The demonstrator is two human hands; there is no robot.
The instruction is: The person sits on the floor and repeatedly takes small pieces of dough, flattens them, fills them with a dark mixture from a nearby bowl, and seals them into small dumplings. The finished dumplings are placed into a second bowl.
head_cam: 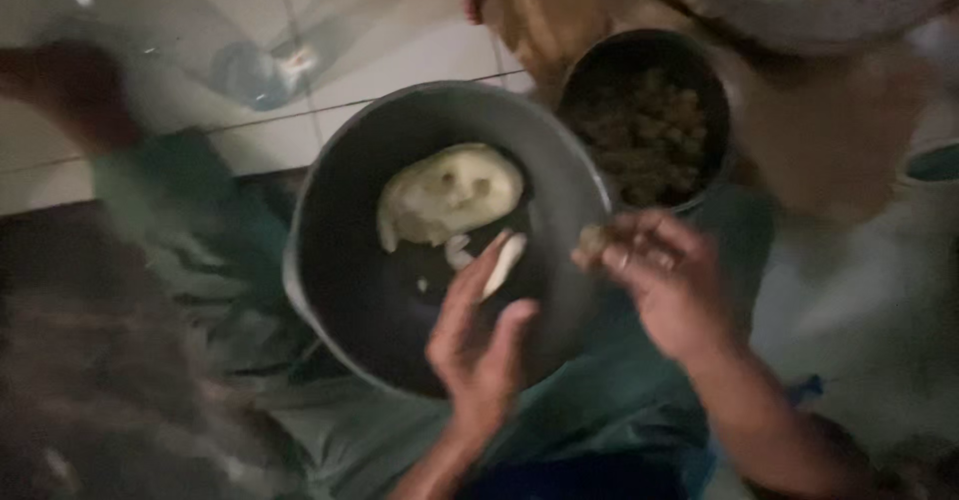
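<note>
Head view: my left hand point(479, 345) cups a flat dough piece point(502, 263) over the big bowl point(340, 290); my right hand point(664, 275) pinches filling point(593, 239) beside it.

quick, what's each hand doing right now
Left hand: open, a flat dough piece on its fingertips.
Right hand: pinching a small lump.

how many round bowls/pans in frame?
2 clear: large grey pan holding dough, centre; smaller dark bowl of filling, upper right. A round rim at the top edge may be a third.
</note>
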